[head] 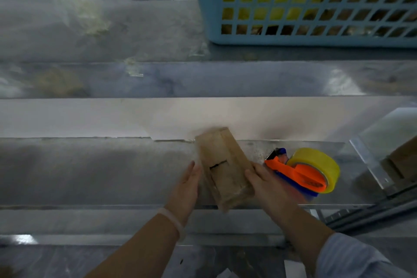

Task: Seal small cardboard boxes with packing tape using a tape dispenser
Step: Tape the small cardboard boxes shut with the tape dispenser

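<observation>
Two-handed, steadies cardboard box at tabletop front edge: left grip and right grip flat-fingered against its flanks, likely squaring it for tape. Leaves tape dispenser lying just beside right grip, apparently unheld, ready.

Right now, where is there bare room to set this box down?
The shelf is bare left of the left hand, and the pale strip behind the box is free. Right is crowded: the tape dispenser sits beside the right hand, basket behind.
</observation>
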`<state>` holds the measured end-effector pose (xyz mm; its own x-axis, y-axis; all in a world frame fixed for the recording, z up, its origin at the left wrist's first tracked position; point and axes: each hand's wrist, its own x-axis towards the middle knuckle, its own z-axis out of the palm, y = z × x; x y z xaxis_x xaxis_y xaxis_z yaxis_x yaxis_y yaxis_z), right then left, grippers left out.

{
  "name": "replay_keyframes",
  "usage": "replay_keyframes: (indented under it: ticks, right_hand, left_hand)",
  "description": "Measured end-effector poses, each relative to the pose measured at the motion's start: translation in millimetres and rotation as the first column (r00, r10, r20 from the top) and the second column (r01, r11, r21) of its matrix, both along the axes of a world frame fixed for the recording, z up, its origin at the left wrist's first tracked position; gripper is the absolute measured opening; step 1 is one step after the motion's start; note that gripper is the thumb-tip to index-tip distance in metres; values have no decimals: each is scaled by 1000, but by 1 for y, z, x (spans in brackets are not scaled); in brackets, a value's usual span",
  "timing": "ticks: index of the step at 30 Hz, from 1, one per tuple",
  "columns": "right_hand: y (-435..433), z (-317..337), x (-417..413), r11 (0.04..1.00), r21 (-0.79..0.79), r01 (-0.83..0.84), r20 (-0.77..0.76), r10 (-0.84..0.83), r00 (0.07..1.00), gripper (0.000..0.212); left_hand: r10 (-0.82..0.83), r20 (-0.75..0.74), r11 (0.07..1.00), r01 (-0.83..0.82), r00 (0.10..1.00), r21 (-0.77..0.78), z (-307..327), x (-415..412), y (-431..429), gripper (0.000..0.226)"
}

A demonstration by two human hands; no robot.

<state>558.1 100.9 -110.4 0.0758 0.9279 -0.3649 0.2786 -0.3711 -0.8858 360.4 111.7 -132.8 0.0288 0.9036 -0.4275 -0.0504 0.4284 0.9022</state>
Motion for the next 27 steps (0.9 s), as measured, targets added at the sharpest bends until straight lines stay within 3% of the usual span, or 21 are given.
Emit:
replay_keyframes:
  ticks: [2, 4, 7, 9, 12, 14, 19, 23, 27]
  right_hand:
    - [3, 1, 11, 998, -26, -65, 4, 65, 998, 13]
    - [7, 0, 17, 992, -54, -114, -21, 113, 993, 14]
    - [16, -4, 16, 994, -11, -110, 26, 110, 994, 14]
    - [19, -6, 11, 997, 74, 11, 69, -16, 997, 39]
    - [20, -10, 7, 977, 108, 184, 62, -191, 980, 76]
    - [23, -11, 4, 992, 76, 100, 86, -106, 991, 75]
    - [35, -10, 6, 999, 42, -2, 112, -3, 994, 58]
    - [39, -7, 6, 997, 81, 6, 115, -15, 993, 67]
    - [25, -5, -10, 960, 138, 243, 5, -246, 969, 73]
  left_hand:
    - [107, -74, 987, -96, 992, 131, 4, -12, 10, 70]
    - [108, -146, 975, -76, 983, 210, 8, -21, 23, 69]
    - [-19, -353, 968, 105, 935, 227, 11, -29, 35, 44]
    - [32, -446, 957, 101, 895, 270, 11, -30, 35, 29]
    - [241, -369, 944, -129, 898, 305, 11, -28, 25, 26]
    - [279, -297, 939, -195, 913, 283, 9, -25, 15, 33]
    - [113, -279, 962, -34, 954, 271, 12, -39, 15, 74]
    - [-135, -235, 944, 197, 963, 265, 15, -54, 12, 54]
    - [13, -268, 926, 89, 963, 368, 11, -42, -4, 43]
